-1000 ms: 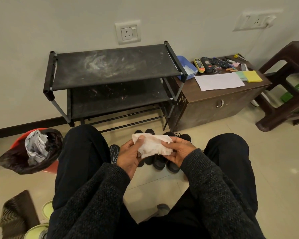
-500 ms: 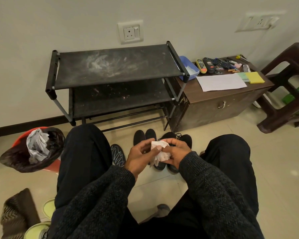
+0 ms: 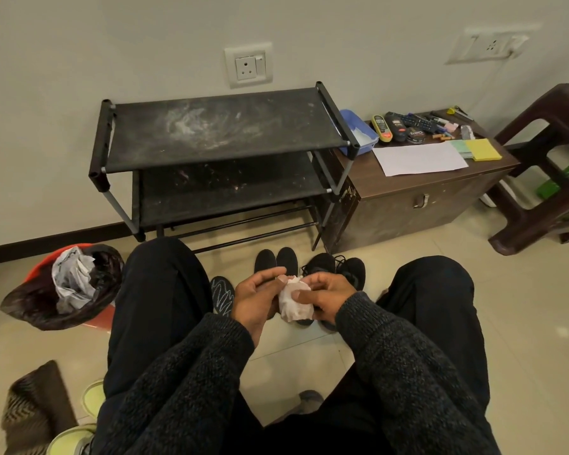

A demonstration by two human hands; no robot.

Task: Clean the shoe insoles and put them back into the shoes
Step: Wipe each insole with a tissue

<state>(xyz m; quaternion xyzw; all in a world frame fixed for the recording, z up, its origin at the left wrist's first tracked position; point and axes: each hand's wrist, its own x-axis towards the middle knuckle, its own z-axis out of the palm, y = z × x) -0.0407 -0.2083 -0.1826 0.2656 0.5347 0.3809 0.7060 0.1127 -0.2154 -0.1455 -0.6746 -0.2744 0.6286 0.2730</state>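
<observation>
Above the shoes point(image 3: 334, 274), both hands, left hand point(image 3: 257, 298) and right hand point(image 3: 326, 298), grip a balled wipe point(image 3: 293, 307); over-crumpling may tear it.

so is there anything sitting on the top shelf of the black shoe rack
No, the shoe rack's top shelf holds nothing, only whitish dusty smears.

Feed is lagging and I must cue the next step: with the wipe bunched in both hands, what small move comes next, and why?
Probably drop the balled wipe into the lined bin by the left knee. Both the left hand and right hand grip it crumpled, not spread for wiping, and the black insoles lie untouched on the floor.
</observation>
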